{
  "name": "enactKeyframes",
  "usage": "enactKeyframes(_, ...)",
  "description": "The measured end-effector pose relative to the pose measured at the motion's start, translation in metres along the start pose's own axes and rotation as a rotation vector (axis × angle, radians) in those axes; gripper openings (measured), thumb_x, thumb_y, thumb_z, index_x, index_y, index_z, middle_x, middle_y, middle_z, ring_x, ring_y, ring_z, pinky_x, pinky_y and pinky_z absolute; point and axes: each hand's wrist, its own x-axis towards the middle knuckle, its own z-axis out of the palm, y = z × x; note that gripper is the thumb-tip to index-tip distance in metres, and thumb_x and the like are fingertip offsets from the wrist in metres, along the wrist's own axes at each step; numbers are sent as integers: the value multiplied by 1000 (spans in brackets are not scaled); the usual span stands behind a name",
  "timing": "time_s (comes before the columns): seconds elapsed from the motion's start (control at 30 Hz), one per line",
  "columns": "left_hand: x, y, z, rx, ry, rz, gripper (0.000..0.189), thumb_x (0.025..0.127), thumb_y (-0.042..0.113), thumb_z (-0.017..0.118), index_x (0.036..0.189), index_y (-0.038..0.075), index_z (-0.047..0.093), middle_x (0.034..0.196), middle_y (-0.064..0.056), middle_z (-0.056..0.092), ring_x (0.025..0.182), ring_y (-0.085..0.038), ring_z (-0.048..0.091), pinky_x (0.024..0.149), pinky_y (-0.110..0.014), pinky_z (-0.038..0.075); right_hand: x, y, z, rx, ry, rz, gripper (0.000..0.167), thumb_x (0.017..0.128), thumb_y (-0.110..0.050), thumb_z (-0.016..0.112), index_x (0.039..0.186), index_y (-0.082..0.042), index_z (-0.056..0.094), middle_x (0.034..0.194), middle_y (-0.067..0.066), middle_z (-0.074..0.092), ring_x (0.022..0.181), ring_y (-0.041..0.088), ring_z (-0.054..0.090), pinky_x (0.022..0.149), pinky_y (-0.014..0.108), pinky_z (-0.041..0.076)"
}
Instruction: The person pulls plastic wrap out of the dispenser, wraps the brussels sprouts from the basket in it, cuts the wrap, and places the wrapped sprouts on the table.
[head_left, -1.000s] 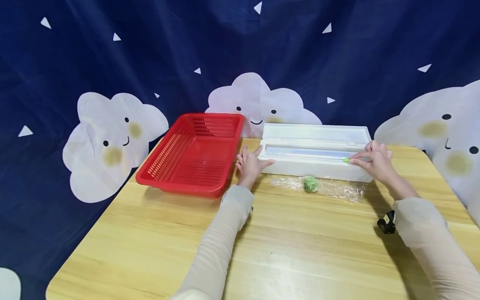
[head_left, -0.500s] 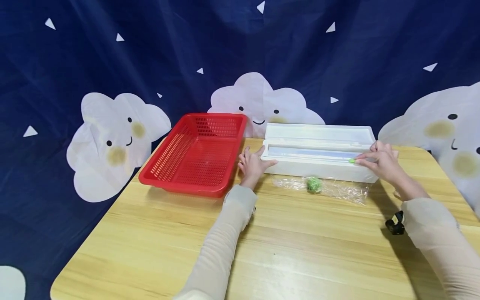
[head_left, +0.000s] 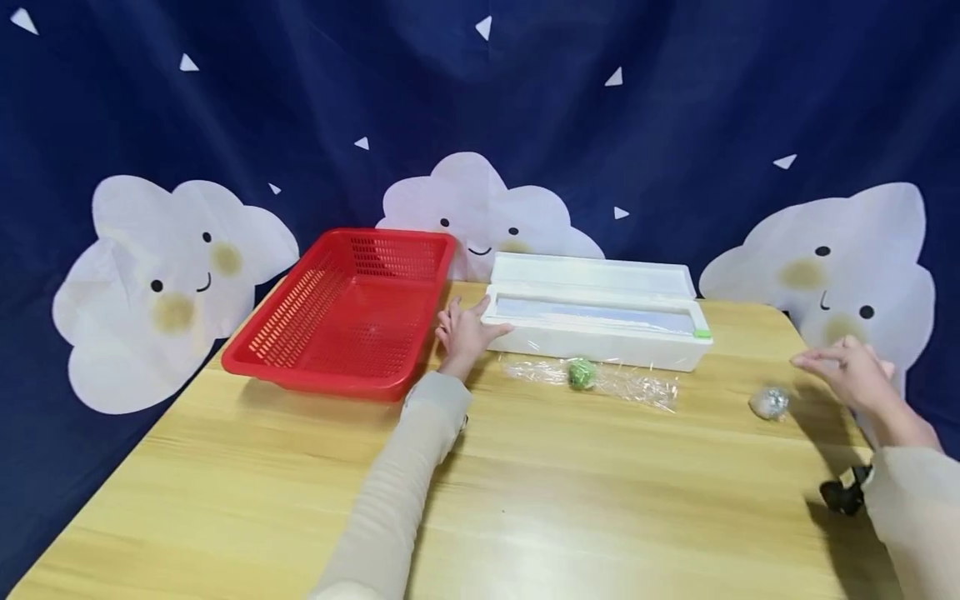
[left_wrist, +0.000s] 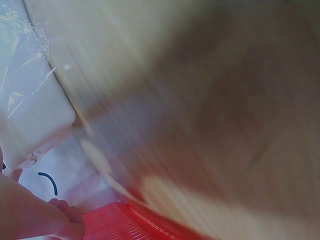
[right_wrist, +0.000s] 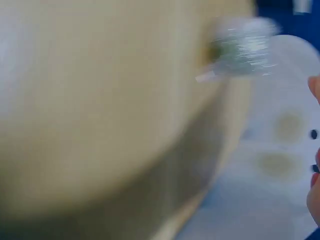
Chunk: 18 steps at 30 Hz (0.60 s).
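Observation:
A long white cling film box [head_left: 600, 342] stands with its lid [head_left: 592, 275] raised at the back and a green slider [head_left: 702, 333] at its right end. My left hand [head_left: 465, 331] rests against the box's left end, fingers spread and thumb on the front edge. A sheet of clear cling film [head_left: 637, 386] hangs from the front onto the table, with a green ball [head_left: 581, 374] on it. Right of the box, my right hand [head_left: 851, 375] is above the table, nothing visible in its fingers. Nearest to it lies a film-wrapped lump [head_left: 769, 403], blurred in the right wrist view.
A red perforated plastic basket [head_left: 427, 312] stands left of the box, close to my left hand. The wooden table [head_left: 540, 517] ends at the back against a dark blue cloth [head_left: 315, 108] printed with clouds.
My right hand has let go of the green slider and moved right, away from the box. The wrapped lump now shows fully. The view has shifted; my left hand stays at the box.

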Motion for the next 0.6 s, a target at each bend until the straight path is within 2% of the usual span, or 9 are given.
enactKeyframes(0.1,2,-3,-4,18,8,20,75,65,60,70,132,38,46,146,-15,25,119,-35,30,82,-43,30,8,-10,0,86,-2,28,14,84,-21,66,71,-15,70,68,-14,42,66,-7,29,62,42,14)
enactKeyframes(0.17,3,-3,-5,23,-13,25,75,65,61,70,132,38,44,147,-16,23,119,-35,30,82,-42,30,11,-15,1,104,-24,35,14,84,-19,66,72,-13,70,67,-18,43,66,-9,32,64,46,14)
enactKeyframes(0.23,3,-3,-4,19,-30,30,76,65,60,70,133,37,44,146,-17,23,119,-35,30,82,-42,30,12,-19,1,112,-41,38,14,83,-17,66,73,-7,69,65,-17,44,66,-9,33,65,49,15)
enactKeyframes(0.37,1,-1,-6,5,-18,25,76,65,59,71,133,36,45,146,-16,25,118,-34,30,83,-43,30,16,-27,-1,104,-62,31,13,85,-15,64,76,-8,69,65,-14,43,67,-9,32,68,54,15)
enactKeyframes(0.43,0,0,-7,3,-12,17,76,65,59,72,132,37,45,146,-15,25,117,-34,30,83,-43,31,18,-32,-2,118,-53,27,13,85,-14,64,74,-11,69,64,-12,43,66,-7,33,71,49,18)
enactKeyframes(0.5,0,0,-8,12,-15,14,76,65,59,71,133,37,44,146,-14,25,117,-33,30,83,-43,32,20,-36,-3,146,-34,25,16,85,-13,63,71,-16,70,63,-12,43,64,-5,34,74,37,22)
enactKeyframes(0.6,0,0,-10,9,-30,13,77,65,59,71,133,37,43,146,-15,25,117,-33,30,85,-44,31,20,-43,-4,211,-14,49,22,85,-11,63,70,-27,68,63,-12,42,63,-1,34,59,22,26)
